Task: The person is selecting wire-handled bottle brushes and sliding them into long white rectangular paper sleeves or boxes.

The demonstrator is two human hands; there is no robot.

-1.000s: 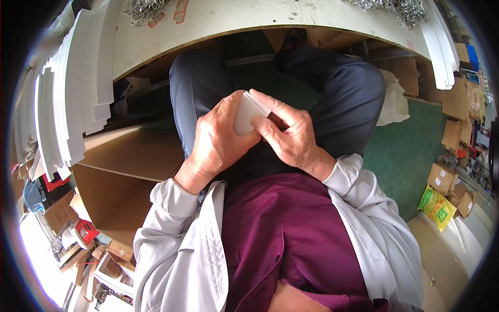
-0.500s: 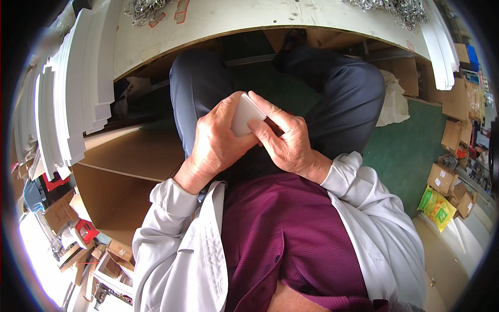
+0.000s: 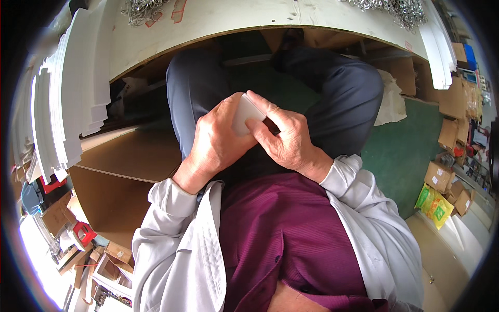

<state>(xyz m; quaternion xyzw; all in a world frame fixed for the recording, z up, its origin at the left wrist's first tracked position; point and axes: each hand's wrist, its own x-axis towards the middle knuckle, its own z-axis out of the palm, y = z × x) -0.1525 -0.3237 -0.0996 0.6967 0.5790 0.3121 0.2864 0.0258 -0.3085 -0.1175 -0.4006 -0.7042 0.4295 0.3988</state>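
Left hand (image 3: pixel 212 131): yours is closed around the left side of a small flat white rectangular block (image 3: pixel 244 117), thumb along its edge; the fingers beneath are hidden.
Right hand (image 3: pixel 290 136): yours pinches the block's right side, thumb pressed on its face and index finger reaching up to its far corner.
White block: held tilted between your two hands, above your lap and short of the surface; you cannot tell whether it is one piece or several stacked.
Legs: your dark blue trousers (image 3: pixel 345 99) spread left and right beyond your hands.
Surface: a broad white work surface (image 3: pixel 249 18) with a curved-looking edge lies on the far side, with tangled silver metal wire pieces (image 3: pixel 143 11) at far left and a silver metal heap (image 3: pixel 403 13) at far right.
Left side: long white stacked strips (image 3: pixel 83 78) stand beyond an open brown cardboard box (image 3: pixel 122 192), which sits beside your left sleeve.
Right side: a crumpled whitish sheet (image 3: pixel 391 101) lies near your knee, and a yellow-green printed bag (image 3: pixel 434 206) rests farther right.
Floor: green flooring (image 3: pixel 403 145) shows right of your leg.
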